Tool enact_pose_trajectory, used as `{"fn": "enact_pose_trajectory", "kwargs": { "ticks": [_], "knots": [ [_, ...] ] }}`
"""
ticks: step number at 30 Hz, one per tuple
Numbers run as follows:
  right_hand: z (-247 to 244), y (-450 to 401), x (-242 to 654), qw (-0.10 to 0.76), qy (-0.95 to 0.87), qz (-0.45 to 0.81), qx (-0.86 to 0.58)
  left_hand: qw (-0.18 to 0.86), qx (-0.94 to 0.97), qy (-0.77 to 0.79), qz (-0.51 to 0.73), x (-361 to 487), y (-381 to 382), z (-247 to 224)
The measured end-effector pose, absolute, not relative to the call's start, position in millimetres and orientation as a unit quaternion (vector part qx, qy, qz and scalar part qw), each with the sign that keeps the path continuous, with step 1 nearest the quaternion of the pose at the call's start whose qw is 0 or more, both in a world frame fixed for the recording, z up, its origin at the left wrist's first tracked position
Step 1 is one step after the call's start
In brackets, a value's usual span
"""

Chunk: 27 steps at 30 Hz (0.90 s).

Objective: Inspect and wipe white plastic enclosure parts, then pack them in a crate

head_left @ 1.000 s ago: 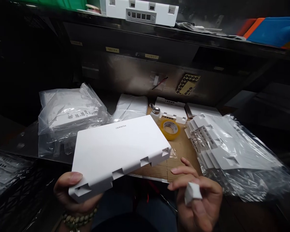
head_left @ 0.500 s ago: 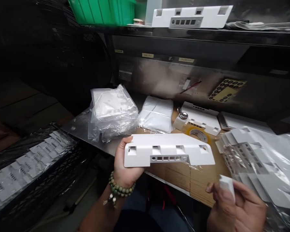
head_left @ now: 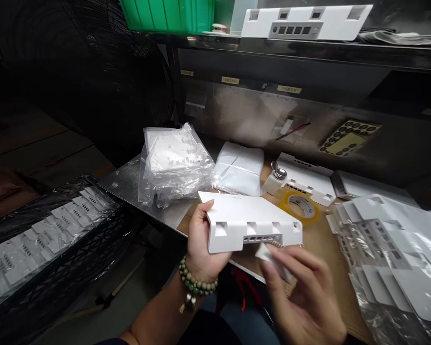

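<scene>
My left hand (head_left: 207,244) is closed on the left end of a white plastic housing (head_left: 251,215), thumb on top and the rest of the hand beneath. The housing has square notches along its edge and a grey strip of port openings facing me. Just below that strip, my right hand (head_left: 303,292) pinches a small white piece (head_left: 267,255) between thumb and fingers. Blur hides whether this piece is a folded wipe or a block, and whether it touches the housing.
Bagged white panels (head_left: 175,163), a stack of clear bags (head_left: 239,167), yellow tape (head_left: 300,206) and a metal-lidded bottle (head_left: 278,175) lie on the bench. Wrapped housings (head_left: 391,254) fill the right side. At left stands a black crate (head_left: 104,230) of bagged parts. A shelf (head_left: 215,43) runs above.
My right hand has moved left and brought the small white piece close under the port strip. My left hand has shifted right and turned the housing, its right end now farther away.
</scene>
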State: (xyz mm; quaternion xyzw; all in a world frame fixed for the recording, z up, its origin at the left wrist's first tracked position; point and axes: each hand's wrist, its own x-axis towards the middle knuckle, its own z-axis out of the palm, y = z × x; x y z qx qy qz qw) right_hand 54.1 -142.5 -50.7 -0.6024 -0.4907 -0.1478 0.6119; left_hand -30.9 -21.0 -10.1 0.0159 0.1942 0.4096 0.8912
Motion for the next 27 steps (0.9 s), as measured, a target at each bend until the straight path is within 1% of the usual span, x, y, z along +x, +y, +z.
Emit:
{"fn": "enact_pose_trajectory", "kwargs": {
  "ticks": [3,5,10,15,20,24,27],
  "knots": [
    [-39.7,-128.5,44.8,0.575,-0.576,-0.137,-0.564,0.91,0.018,0.184,0.37,-25.9,-27.7,-9.3],
    [-36.4,-121.3,39.6,0.564,-0.598,-0.132,-0.554,0.923,0.021,0.175,0.341,-24.8,-29.8,-8.6],
    [-37.9,-116.3,34.5,0.557,-0.611,-0.128,-0.548,0.936,0.024,0.171,0.307,-25.1,-28.5,-9.0],
    [-37.5,-119.1,36.5,0.573,-0.586,-0.155,-0.552,0.938,0.035,0.16,0.306,-22.3,-31.0,-10.4],
    [-38.5,-119.4,37.9,0.551,-0.61,-0.147,-0.55,0.943,0.036,0.161,0.291,-21.8,-31.8,-12.4],
    [-33.7,-118.7,34.3,0.563,-0.586,-0.159,-0.56,0.942,0.016,0.166,0.29,-22.6,-31.4,-11.5],
    [-25.7,-127.2,33.6,0.562,-0.612,-0.065,-0.553,0.941,0.002,0.195,0.278,-27.4,-26.6,-8.5]
  ]
}}
